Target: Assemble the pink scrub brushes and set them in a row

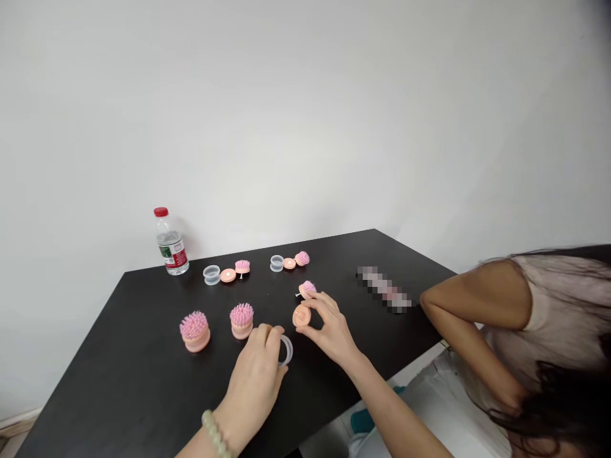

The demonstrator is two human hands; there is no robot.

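Note:
My left hand (255, 375) wears a bead bracelet and is closed on a clear plastic ring (287, 350), partly hidden by the fingers. Between the thumb and fingers of my right hand (331, 327) is a round peach-coloured cap (301, 315), its face turned toward me. Just behind those fingertips lies a pink bristle brush head (307, 289) with a small white stem sticking out. Left of my hands, two round pink-bristled brushes stand bristles up on peach bases: one brush (242, 320) close to my left hand, another brush (195, 331) farther left.
Along the back of the black table (143, 394) lie two groups of parts, each with a clear ring (211, 275), a peach cap (228, 275) and a brush head (242, 266). A water bottle (172, 248) stands back left. A person's bent arm (472, 305) rests at the right edge.

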